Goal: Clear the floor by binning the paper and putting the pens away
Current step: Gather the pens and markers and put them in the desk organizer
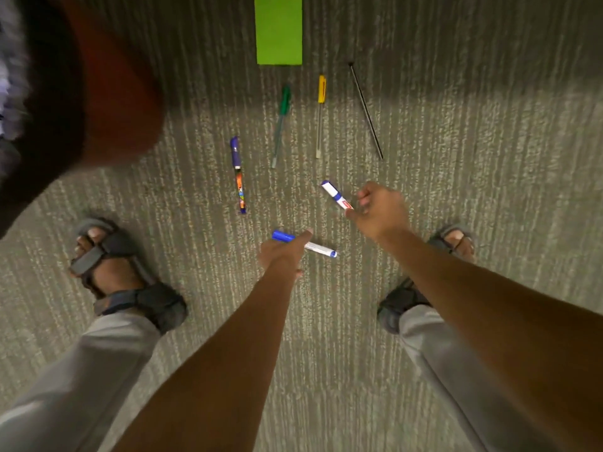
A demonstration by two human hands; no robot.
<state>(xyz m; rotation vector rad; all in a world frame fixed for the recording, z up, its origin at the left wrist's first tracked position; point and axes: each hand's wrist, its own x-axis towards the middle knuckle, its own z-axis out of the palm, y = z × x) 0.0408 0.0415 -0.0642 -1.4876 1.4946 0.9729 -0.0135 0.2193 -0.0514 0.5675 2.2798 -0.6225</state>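
So I'm bent right over the carpet (456, 132), feet planted wide in my sandals (124, 275) so everything sits between them and I can reach it all without shuffling. My left hand (282, 252) has its grip closed around a blue marker (305, 244), fingers curled over the barrel near the cap end, and the other end pokes out past my thumb. Can't tell if it's fully off the floor or just being scooped. My right hand (380, 207) is pinching a second marker (336, 194), white with a blue cap, by its tail, so it sticks out up and to the left. One in each hand saves trips, I reckon.

Just past those, a purple pen (237, 174) with a patterned barrel lies flat. Further out, a green pen (281, 125), a yellow pen (320, 115) and a thin black pen (366, 110) are fanned out roughly parallel, all untouched. Furthest is the green paper (279, 29), flat on the carpet, not binned yet. No bin or pen holder in sight. Top left is a dark blurry thing I can't make out.
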